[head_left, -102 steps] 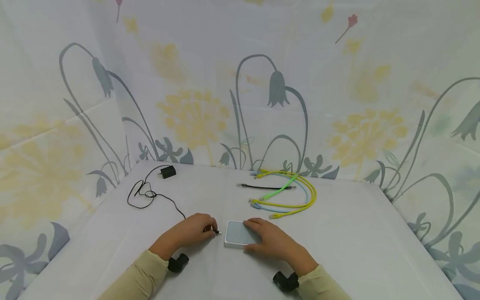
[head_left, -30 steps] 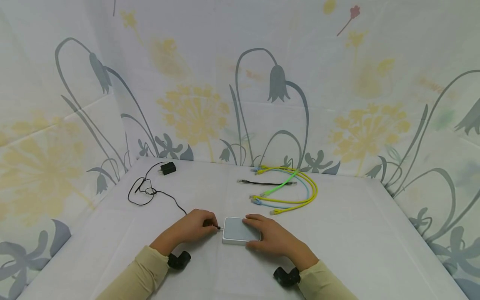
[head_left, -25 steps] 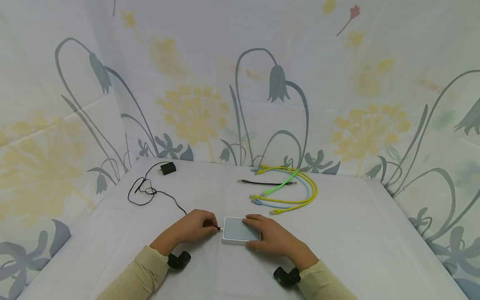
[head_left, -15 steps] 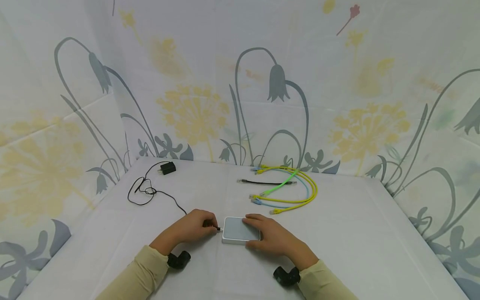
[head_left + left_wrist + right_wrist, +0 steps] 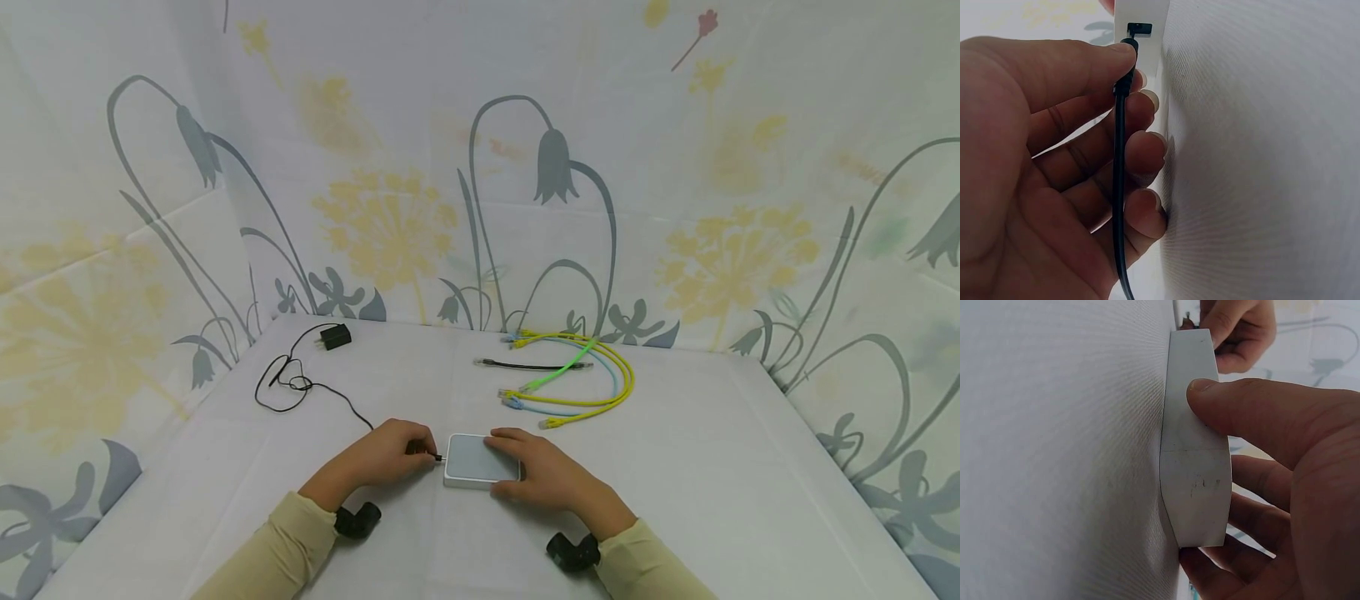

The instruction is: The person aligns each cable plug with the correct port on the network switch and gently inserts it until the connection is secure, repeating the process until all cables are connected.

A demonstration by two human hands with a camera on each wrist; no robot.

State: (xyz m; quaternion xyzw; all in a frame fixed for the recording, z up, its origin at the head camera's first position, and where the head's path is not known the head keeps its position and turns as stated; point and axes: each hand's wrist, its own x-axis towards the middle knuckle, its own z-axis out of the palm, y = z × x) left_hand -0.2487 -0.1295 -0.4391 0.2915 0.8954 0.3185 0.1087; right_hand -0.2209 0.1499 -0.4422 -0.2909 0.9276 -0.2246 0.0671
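My left hand (image 5: 393, 452) pinches a black power plug (image 5: 1126, 62) between thumb and forefinger, its cord running down across the palm in the left wrist view. The metal tip meets the small dark port (image 5: 1141, 28) in the side of a flat white device (image 5: 474, 461) with a grey top. How far the tip sits inside cannot be told. My right hand (image 5: 546, 472) grips the device's right end, thumb on the near side and fingers round the far side. The device lies flat on the white cloth.
The plug's cord (image 5: 333, 388) loops back to a black wall adapter (image 5: 335, 337) at the far left. Beyond the device lie yellow cables (image 5: 628, 392), a light blue cable (image 5: 555, 413), a green cable (image 5: 558, 377) and a short black cable (image 5: 525, 366). Flower-printed cloth walls surround the table.
Over three seconds ago the plug tip stood apart from the device; it has since come up against the port. During the last second both hands have stayed nearly still.
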